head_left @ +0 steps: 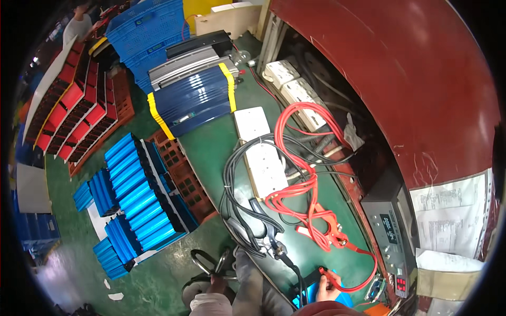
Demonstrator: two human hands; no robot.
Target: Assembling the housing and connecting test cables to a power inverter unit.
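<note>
Pinching a red lead [376,266] are right fingers [323,284]; whether left fingers [217,283] grip, I cannot tell.

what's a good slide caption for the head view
Right hand holding a red cable by its end; coiled black cable and white power strips on a green workbench.

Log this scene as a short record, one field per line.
Right hand: holds the end of the red lead near a blue block
Bench: red clamp, black clamp, white power strip, blue case with yellow ends
Right side: grey instrument, papers
Left side: blue packs, stacked red packs
Back: blue crates
Unclear: what the blue block is
</note>
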